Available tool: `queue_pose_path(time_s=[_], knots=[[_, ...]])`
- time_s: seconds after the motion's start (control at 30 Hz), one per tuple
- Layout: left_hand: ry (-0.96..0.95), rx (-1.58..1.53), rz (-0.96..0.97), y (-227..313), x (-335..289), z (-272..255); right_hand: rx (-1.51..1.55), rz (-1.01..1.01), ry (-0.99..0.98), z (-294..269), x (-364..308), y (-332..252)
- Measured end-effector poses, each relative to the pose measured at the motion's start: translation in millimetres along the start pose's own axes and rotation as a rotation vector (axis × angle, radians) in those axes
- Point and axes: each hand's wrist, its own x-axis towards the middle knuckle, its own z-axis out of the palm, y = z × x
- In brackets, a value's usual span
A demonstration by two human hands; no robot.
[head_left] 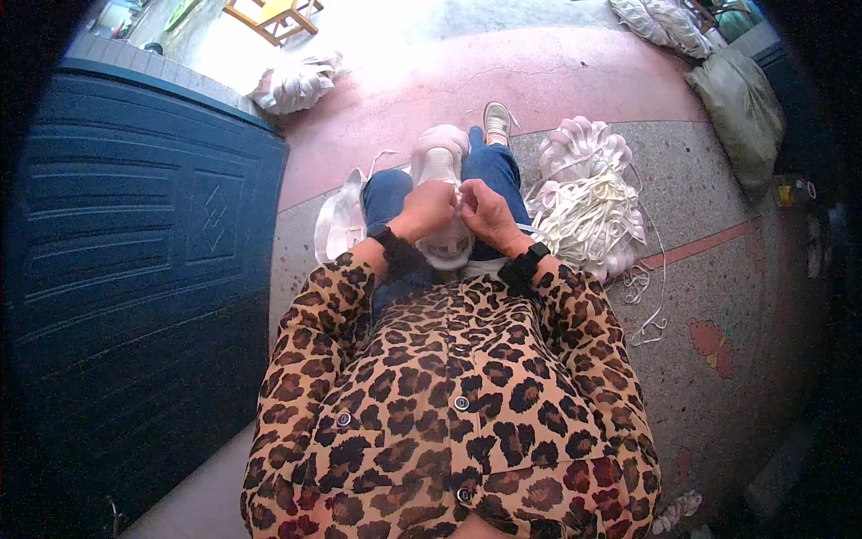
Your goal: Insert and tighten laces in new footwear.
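Note:
My left hand and right hand meet closed above my lap, fingertips pinched close together. A tiny bit of white shows between the fingers, too small to make out. Beneath and beyond them a white shoe upper lies between my thighs, partly hidden by the hands. Beside my right leg, a heap of loose white shoelaces rests on a fanned bundle of white shoe uppers. Another white piece, apparently an upper, lies by my left leg.
A dark blue panelled door stands close on the left. White bundles lie beyond it, and a wooden stool is at the back. A full greyish sack leans at the right. One lace trails across the speckled floor.

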Motion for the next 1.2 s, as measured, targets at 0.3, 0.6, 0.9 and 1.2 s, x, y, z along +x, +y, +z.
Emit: queue_pose_path(time_s=[0.3,0.6,0.9,1.2], knots=[[0.440,0.289,0.515,7,-16,8,0.364,0.172,-0.236,-12,19,14],[0.540,0.206,0.384,-14,-28,0,0.365,0.194,-0.408,-14,29,17],[0.074,-0.034,-0.018,-33,-53,-17,0.441,0.228,-0.443,-15,30,26],[0.275,0.627,0.680,-17,-79,-52,-0.076,-0.023,-0.407,-22,29,-4]])
